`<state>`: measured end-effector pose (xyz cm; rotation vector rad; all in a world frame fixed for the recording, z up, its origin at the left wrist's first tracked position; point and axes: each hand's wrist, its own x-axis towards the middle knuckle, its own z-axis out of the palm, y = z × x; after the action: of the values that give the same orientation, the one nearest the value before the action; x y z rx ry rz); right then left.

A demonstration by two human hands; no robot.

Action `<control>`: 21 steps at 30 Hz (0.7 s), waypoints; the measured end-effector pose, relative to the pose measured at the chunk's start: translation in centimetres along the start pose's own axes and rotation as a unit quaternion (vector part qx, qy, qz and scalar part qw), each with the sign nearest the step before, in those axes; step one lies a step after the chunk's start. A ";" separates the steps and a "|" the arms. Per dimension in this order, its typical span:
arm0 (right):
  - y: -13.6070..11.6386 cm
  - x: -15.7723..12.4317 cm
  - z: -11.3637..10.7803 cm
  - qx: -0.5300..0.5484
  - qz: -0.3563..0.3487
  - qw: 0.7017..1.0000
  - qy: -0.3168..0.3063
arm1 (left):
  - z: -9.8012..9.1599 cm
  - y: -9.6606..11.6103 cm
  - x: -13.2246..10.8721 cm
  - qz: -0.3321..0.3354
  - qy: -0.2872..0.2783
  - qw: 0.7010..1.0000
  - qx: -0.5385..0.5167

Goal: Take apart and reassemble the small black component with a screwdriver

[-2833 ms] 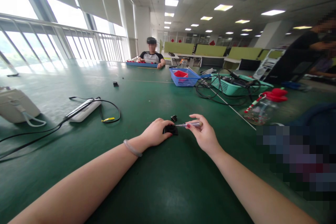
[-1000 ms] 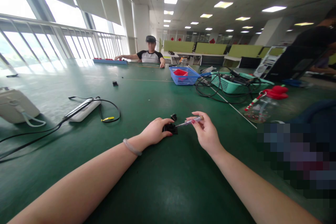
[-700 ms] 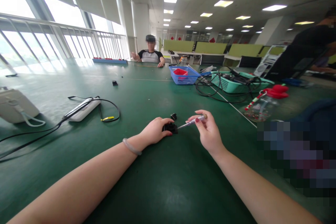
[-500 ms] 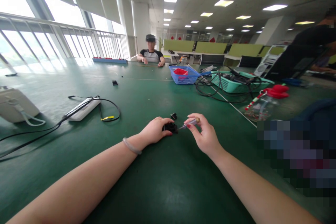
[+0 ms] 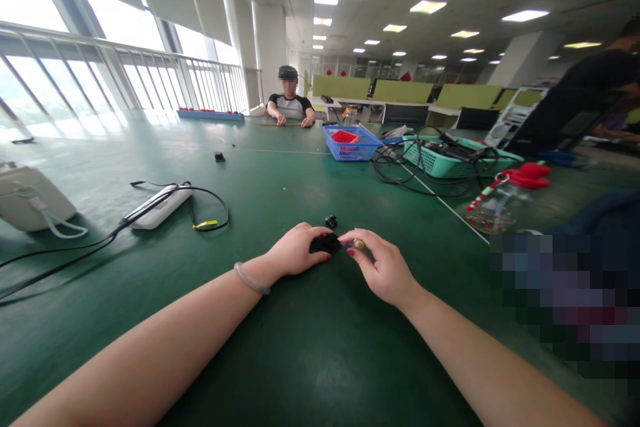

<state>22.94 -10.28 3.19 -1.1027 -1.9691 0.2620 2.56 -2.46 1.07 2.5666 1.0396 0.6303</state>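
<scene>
My left hand (image 5: 296, 251) rests on the green table, its fingers closed on a small black part (image 5: 325, 242) and pinning it down. My right hand (image 5: 377, 267) pinches a small screwdriver (image 5: 358, 243) that points away from me, so I see mostly its handle end. The tip reaches the black part and is hidden by my fingers. A second small black piece (image 5: 331, 221) lies just beyond the two hands.
A white power strip (image 5: 159, 207) with black cable lies to the left, a beige device (image 5: 30, 200) at the far left. A blue basket (image 5: 351, 144), a teal basket (image 5: 445, 163) with cables and a red-lidded bottle (image 5: 500, 203) stand right. A person (image 5: 289, 103) sits across the table.
My right hand has come down and left toward the black part, turning the screwdriver from a sideways slant to end-on. My left hand has stayed put. The far person has drawn both arms in.
</scene>
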 end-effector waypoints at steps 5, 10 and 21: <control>0.2 0.0 -0.5 0.121 0.058 0.987 0.085 | 0.0 0.0 0.0 -0.012 -0.004 1.000 0.002; 0.3 -0.2 -0.1 0.161 0.052 0.984 0.058 | 0.1 0.1 -0.1 0.007 0.003 1.000 -0.003; 0.1 0.0 0.0 0.104 0.058 0.993 0.008 | 0.2 0.2 -0.1 0.017 -0.005 1.000 -0.007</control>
<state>22.96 -10.21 3.14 -1.0791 -1.8203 0.5082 2.69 -2.71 0.90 2.5790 0.9867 0.6310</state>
